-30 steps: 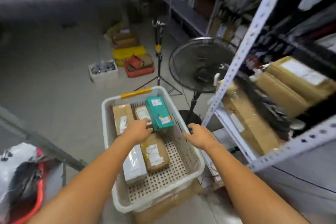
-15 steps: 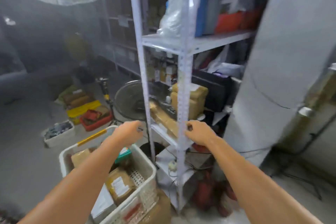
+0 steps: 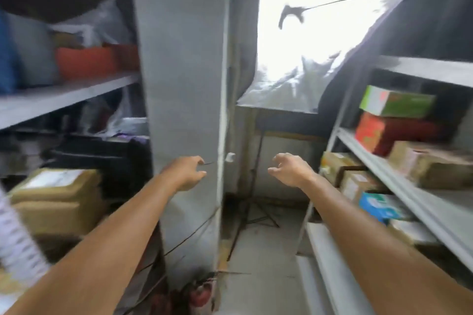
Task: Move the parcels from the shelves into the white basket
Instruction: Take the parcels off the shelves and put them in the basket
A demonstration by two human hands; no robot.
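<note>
Both arms reach forward into a narrow gap between two sets of shelves, and both hands are empty. The left hand (image 3: 185,172) hangs in front of a grey pillar (image 3: 179,84) with its fingers loosely curled, gripping nothing; the right hand (image 3: 290,170) is level with it and a little apart, fingers spread and slack, also holding nothing. The parcels are on the shelves at either side. On the right shelves (image 3: 399,181), a green box (image 3: 396,101) sits on top of a red box (image 3: 384,133), and next to those on the same board lies a brown parcel (image 3: 430,163). One level down there are two more brown parcels (image 3: 355,181), a blue and white box (image 3: 381,206) in front of them, and a pale package closer to the camera — all of this is blurred, so labels cannot be read. On the left shelves (image 3: 64,96), two brown cardboard parcels (image 3: 57,198) are stacked low down beside something dark, and an orange tub (image 3: 87,61) stands on the board above. Behind the hands, between the pillar and the right shelves, a bright square lamp (image 3: 307,41) stands on a thin tripod (image 3: 252,199) whose legs rest on the floor. The white basket is not in sight — only a blurred white perforated edge (image 3: 18,243) crosses the lower left corner, and what it belongs to cannot be told.
</note>
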